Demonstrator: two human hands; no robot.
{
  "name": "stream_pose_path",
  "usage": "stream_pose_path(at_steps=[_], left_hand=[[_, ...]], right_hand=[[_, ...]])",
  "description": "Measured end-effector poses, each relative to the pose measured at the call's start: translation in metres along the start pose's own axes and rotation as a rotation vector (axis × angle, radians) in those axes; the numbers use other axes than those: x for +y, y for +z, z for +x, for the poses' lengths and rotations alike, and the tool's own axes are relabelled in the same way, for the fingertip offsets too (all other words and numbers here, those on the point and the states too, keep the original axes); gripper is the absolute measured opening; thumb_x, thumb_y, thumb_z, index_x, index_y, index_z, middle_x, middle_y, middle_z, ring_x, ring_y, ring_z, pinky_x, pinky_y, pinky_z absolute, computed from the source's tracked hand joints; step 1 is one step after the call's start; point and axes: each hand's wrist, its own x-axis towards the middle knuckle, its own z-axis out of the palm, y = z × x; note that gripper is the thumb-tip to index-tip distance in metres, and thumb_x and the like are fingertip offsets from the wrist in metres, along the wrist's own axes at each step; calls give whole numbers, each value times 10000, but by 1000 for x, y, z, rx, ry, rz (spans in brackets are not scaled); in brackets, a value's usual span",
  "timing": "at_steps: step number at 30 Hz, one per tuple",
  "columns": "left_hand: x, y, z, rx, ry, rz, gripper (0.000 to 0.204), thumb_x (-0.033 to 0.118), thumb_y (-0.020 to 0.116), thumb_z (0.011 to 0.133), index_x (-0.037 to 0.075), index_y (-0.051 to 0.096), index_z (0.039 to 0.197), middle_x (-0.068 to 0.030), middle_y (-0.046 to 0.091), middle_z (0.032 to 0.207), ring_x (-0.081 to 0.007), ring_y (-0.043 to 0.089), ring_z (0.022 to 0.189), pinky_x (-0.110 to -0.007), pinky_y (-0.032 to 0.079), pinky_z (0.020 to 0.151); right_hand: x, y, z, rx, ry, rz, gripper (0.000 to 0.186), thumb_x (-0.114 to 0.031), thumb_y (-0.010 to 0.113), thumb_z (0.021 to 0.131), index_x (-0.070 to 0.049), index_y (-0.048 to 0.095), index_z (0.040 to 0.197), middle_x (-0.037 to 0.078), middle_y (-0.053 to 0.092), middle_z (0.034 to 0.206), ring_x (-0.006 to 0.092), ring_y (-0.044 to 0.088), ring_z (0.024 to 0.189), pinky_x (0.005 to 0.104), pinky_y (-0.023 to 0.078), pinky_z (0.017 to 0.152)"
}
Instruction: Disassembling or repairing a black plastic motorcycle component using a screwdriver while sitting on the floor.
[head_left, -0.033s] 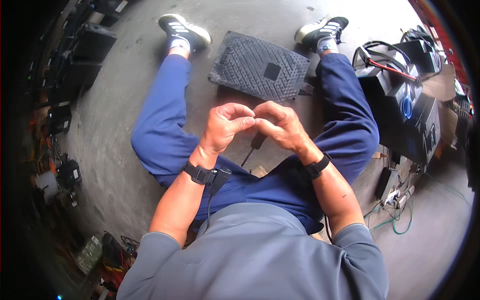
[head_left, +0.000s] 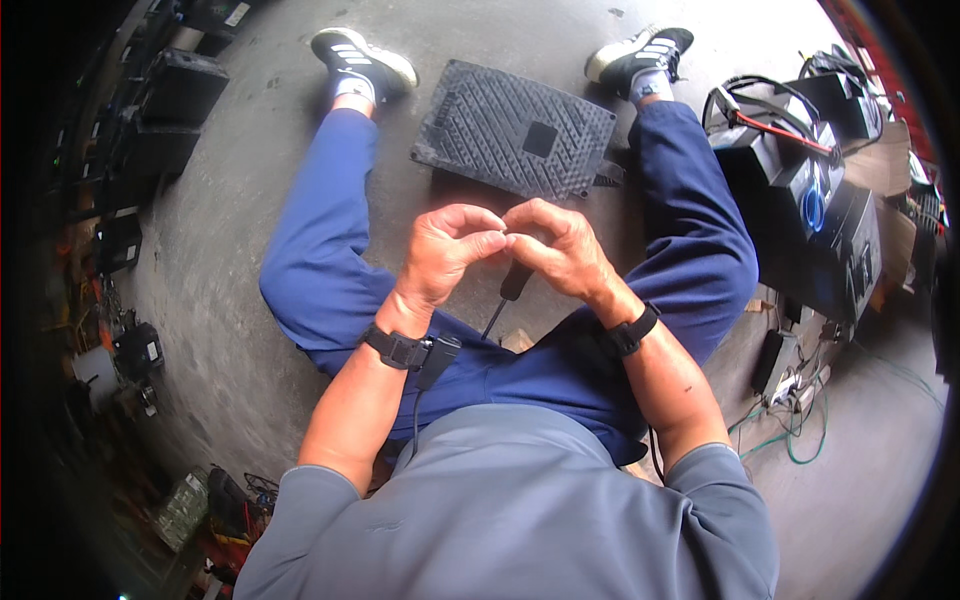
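Note:
Fingertips pinched, my left hand (head_left: 437, 258) meets my right hand (head_left: 562, 255) in front of my lap. Whatever sits between the fingertips is too small or hidden to make out. Below my right hand, a screwdriver (head_left: 514, 284) with a dark handle and thin shaft points down toward my lap; whether that hand holds it or it rests on the floor, I cannot tell. Just beyond both hands lies a black, ribbed rectangular panel (head_left: 475, 115) with a smooth dark square on it. Part of something dark sticks out from under its right end.
My legs spread on the grey concrete floor (head_left: 240, 330), around the panel. To the right stand black box-shaped units (head_left: 775, 215) with black and red cables (head_left: 780, 130), cardboard (head_left: 880, 160) and a green wire (head_left: 795, 455). Dark boxes (head_left: 185, 85) and clutter line the left side.

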Motion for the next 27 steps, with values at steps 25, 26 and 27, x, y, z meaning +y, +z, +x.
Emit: stream_pose_path(at_steps=[25, 26, 27], left_hand=[[26, 13, -6, -100, -79, 138, 77, -27, 691, 865, -19, 666, 937, -117, 714, 853, -191, 709, 729, -309, 605, 690], [25, 13, -6, -100, -80, 138, 77, -27, 691, 865, -19, 666, 937, -117, 714, 853, -191, 709, 729, -309, 605, 690], [25, 13, -6, -105, -74, 122, 76, -21, 684, 871, -18, 662, 943, -119, 714, 850, -192, 709, 725, -312, 606, 685]], right_hand=[[-2, -17, -6, -88, 0, 50, 94, -92, 666, 860, -25, 664, 926, 29, 663, 774, 76, 603, 726, 264, 496, 655], [-3, -16, -6, -88, 1, 51, 94, -92, 666, 860, -25, 664, 926, 29, 663, 774, 76, 603, 726, 264, 496, 655], [-4, -16, -5, -73, 9, 59, 96, -92, 664, 861, -26, 663, 931, 24, 662, 773, 73, 599, 723, 263, 494, 653]])
